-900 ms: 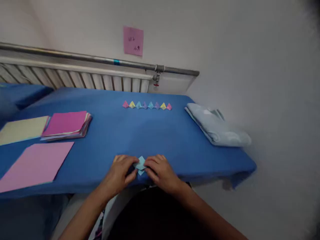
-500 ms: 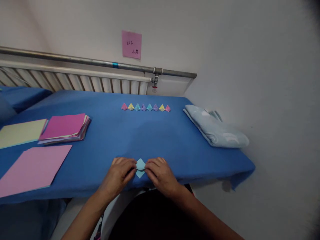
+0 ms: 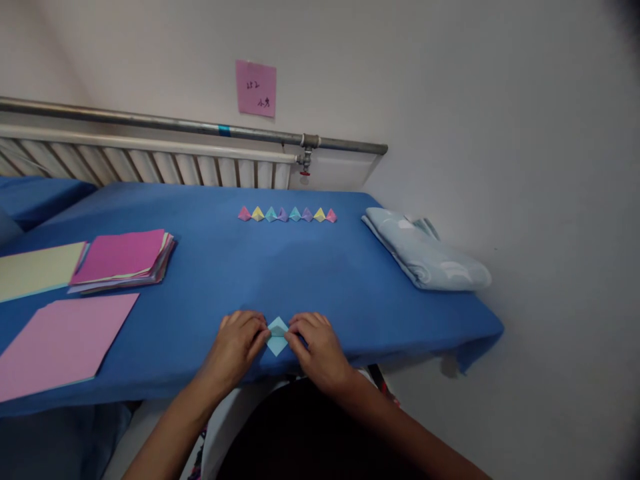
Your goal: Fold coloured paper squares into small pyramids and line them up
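A small light-blue square of origami paper (image 3: 277, 344) lies turned as a diamond near the front edge of the blue-covered table, with a crease running across its middle. My left hand (image 3: 239, 343) pinches its left corner between thumb and fingers. At the right corner, my right hand (image 3: 315, 348) pinches the paper the same way. Farther back, a row of several small folded paper pieces (image 3: 283, 215) in pink, yellow, blue and purple stands on the cloth.
On the left lie a stack of coloured paper (image 3: 120, 257), yellow sheets (image 3: 40, 270) and pink sheets (image 3: 70, 340). A folded pale-blue blanket (image 3: 425, 253) rests at the right end of the blue tablecloth (image 3: 210, 267). Behind the table are a radiator (image 3: 175, 167) and a pipe (image 3: 165, 125).
The light-blue paper was bent along its middle with the upper half overhanging; now it lies more opened out. Both hands still pinch its corners. The whole view has shifted slightly.
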Tool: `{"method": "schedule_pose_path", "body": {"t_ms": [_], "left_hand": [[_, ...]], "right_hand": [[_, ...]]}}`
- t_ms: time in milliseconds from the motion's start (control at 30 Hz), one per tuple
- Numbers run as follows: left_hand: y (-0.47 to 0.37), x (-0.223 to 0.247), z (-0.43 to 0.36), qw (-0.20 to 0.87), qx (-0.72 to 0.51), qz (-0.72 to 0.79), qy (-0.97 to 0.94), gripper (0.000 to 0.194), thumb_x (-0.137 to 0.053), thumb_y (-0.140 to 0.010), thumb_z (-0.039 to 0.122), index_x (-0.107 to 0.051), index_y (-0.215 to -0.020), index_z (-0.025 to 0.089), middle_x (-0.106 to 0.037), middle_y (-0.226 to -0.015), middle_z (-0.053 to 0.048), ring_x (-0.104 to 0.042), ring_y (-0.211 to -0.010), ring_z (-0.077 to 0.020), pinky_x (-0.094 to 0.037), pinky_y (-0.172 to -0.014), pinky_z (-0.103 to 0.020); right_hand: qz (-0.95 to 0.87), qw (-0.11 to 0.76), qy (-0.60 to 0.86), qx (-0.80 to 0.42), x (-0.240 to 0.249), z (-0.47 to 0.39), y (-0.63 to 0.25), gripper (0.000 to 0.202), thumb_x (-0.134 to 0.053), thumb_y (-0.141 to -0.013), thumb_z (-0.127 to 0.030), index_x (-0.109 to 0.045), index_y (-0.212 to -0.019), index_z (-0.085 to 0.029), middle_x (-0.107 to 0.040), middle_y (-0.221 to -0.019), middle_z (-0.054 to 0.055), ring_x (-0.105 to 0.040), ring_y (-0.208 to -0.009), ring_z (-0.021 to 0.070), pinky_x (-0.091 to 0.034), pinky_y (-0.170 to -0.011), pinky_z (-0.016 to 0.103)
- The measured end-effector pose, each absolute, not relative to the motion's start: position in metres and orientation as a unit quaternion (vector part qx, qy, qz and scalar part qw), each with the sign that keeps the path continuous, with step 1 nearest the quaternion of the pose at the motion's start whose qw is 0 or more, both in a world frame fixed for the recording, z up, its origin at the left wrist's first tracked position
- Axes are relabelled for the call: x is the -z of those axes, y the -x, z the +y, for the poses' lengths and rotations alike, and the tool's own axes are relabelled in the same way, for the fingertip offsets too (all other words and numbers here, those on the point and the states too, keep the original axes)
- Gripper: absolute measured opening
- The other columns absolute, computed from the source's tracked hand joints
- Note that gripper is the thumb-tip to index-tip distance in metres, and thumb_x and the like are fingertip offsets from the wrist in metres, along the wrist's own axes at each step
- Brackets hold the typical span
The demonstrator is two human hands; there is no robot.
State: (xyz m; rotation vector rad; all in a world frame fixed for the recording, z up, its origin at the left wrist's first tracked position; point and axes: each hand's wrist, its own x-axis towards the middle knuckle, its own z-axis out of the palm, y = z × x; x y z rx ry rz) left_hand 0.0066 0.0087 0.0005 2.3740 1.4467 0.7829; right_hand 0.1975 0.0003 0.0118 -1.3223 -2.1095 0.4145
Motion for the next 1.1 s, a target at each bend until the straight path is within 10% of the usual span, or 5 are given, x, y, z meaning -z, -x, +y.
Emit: {"method": "schedule_pose_path", "body": {"t_ms": [1100], "left_hand": [[-0.018,0.004,0.019,0.047,-0.194,0.565,-0.800,0.014,-0.050,-0.085,0.023,-0.061,-0.078,0.018,-0.063,-0.091,-0.007,-0.055,-0.081,-0.0222,-0.041,-0.071,-0.036]], "right_hand": [[-0.774,0.279,0.547,-0.152,-0.013,0.013,-0.192,0.017,-0.056,-0.078,-0.010,-0.050,-0.065,-0.019,-0.061,-0.085,0.005,-0.054,-0.087,0.0179,-0.041,-0.081,0.032]]}}
